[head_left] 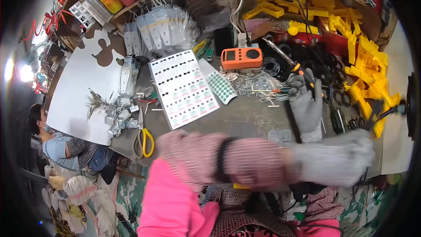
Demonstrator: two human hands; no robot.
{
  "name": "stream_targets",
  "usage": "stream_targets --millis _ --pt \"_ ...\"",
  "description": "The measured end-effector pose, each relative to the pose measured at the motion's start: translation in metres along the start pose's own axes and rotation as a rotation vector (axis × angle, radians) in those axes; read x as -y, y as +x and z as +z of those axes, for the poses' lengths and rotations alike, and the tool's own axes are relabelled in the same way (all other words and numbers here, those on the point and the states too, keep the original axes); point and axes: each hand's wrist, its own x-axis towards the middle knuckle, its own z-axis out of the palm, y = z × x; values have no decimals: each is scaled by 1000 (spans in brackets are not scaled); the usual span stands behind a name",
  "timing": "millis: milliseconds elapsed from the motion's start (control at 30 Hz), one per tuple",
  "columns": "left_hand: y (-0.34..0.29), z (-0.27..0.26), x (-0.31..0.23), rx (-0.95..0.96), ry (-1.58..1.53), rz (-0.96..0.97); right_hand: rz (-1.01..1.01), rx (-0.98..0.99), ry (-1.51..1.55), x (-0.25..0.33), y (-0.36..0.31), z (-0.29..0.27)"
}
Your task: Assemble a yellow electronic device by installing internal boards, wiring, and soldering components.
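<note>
While the left hand (348,156) reached over to the right side of the desk (245,119), it was so blurry that I couldn't tell how its fingers were set. I saw the gray-gloved right hand (307,107) farther up, with some fingers spread beside a long metal tool (282,52). I couldn't tell if they pinched it. The tool sat by the silver screws (262,84), between the orange meter (239,63) and the yellow plastic parts (367,68).

Grey bench (245,122): sticker sheet (183,88) & green-dot sheet (220,85) approx. mid; orange meter (241,59) behind, loose screws (259,81) to R; yellow-hdl scissors (149,144) nr front edge, L; yellow plastic pcs (367,75) far R.
</note>
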Motion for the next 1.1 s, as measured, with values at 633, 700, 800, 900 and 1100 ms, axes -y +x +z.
stream_targets --millis 633,700,800,900,1100 --pt "-229 -152 -18 737 -422 -753 129 186 -186 -17 0 12" --pt "-237 -144 -31 737 -380 -779 149 249 -262 -19 -5 23" --pt "-257 -134 -35 694 -430 -874 161 78 -601 -22 -29 56" --pt "-243 -130 -30 170 -672 -1247 246 150 -980 -23 -65 85" --pt "-225 -98 -28 127 -642 -1152 319 286 -1220 -40 -86 91"
